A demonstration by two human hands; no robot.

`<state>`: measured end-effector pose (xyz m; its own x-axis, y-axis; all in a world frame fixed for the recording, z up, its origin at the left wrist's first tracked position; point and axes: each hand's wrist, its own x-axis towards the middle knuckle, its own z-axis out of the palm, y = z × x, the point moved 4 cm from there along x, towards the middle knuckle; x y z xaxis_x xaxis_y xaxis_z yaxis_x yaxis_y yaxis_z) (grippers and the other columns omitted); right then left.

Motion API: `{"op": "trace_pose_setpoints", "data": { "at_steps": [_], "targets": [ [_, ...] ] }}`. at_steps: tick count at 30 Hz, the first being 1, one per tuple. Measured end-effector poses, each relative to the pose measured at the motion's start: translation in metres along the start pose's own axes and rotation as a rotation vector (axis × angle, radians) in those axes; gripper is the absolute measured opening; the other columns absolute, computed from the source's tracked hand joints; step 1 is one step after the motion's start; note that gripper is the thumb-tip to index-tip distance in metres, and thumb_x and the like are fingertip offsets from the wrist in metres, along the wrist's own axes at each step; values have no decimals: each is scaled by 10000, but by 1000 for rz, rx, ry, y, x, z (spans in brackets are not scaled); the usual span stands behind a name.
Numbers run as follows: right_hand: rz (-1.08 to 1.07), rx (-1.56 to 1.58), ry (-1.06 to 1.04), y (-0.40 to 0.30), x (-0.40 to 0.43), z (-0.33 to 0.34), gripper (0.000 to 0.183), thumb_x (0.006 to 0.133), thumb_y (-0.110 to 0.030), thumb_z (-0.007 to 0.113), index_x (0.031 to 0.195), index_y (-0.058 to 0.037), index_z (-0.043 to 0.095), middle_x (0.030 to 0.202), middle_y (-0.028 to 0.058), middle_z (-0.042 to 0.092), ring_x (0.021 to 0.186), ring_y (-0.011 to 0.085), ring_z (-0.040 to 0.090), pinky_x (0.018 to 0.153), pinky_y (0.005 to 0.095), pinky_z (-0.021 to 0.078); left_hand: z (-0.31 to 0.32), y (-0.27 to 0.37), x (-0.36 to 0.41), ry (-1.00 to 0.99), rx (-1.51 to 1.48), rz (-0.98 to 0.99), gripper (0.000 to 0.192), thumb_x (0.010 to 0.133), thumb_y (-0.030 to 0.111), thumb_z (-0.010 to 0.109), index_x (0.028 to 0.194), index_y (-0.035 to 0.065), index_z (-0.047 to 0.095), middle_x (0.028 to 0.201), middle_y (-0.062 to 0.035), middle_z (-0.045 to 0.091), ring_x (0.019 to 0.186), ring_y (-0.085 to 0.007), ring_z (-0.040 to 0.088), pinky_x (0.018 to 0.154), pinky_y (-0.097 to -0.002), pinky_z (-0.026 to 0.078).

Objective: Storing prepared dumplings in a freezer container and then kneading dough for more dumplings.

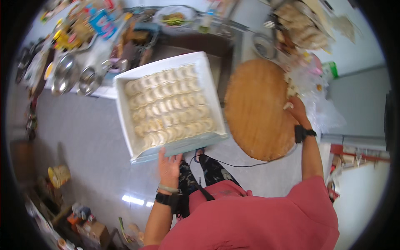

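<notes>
A white foam box (122, 115) holds several rows of crescent-shaped dumplings (168, 104). My left hand (169, 168) is at the box's near side, palm up and fingers apart, with its fingertips against or just in front of the wall. Blur hides whether it bears any weight. To the right lies a large round wooden board (257, 109), lightly dusted with white. Over the board's right edge, my right hand (297, 109) pinches a small pale piece (288, 105), which looks like dough.
Behind the box is a sink (190, 47). Steel bowls (65, 75) stand on the left counter. A plate of food (175, 18) sits at the back. Plastic bags (312, 90) lie right of the board. A black cord (237, 165) hangs near my legs; a yellow bucket (59, 176) is on the floor.
</notes>
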<state>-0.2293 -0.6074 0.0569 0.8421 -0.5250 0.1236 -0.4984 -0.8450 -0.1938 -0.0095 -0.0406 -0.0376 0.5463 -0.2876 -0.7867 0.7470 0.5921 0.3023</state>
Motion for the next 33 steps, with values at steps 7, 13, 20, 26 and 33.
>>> {"op": "trace_pose_setpoints", "data": {
  "at_steps": [7, 13, 20, 26, 33],
  "targets": [
    [-140, 486, -200, -241, 66, -4, 217, 686, -57, 645, 900, -49, 605, 856, 52, 602, 826, 188, 581, 759, 305, 463, -4, -10, 5, -50, -20, 14, 597, 821, 286, 711, 1270, 35, 407, 1260, -121, 445, 1230, -287, 418, 1013, -480, 406],
    [-864, 469, -92, -469, 139, 44, 179, 660, -18, 610, 825, -59, 556, 821, 101, 538, 831, 310, 543, 720, 394, 447, 8, -1, -6, -24, -62, 36, 489, 815, 183, 711, 1212, 126, 430, 1202, -66, 492, 1132, -228, 477, 906, -423, 427],
    [-1158, 188, -36, -580, 189, 133, 185, 676, -30, 607, 846, -85, 556, 840, 72, 516, 868, 264, 518, 770, 378, 438, 11, 1, -5, 17, -45, 33, 672, 771, 173, 751, 1286, 133, 322, 1305, -65, 407, 1162, -211, 429, 947, -446, 371],
    [-1360, -47, -12, -606, 198, 170, 122, 748, -81, 564, 865, -110, 546, 881, 35, 503, 911, 213, 501, 796, 340, 423, 18, 9, -14, 121, -23, 42, 500, 808, 143, 699, 1216, 171, 410, 1201, -20, 474, 1098, -181, 461, 907, -436, 402],
    [-1385, -87, -27, -607, 202, 187, 112, 755, -99, 553, 866, -109, 550, 893, 35, 499, 932, 209, 495, 816, 333, 425, 20, 13, -18, 112, -28, 16, 595, 775, 158, 737, 1248, 176, 377, 1237, -25, 439, 1123, -186, 426, 913, -427, 372]
  ]
}}
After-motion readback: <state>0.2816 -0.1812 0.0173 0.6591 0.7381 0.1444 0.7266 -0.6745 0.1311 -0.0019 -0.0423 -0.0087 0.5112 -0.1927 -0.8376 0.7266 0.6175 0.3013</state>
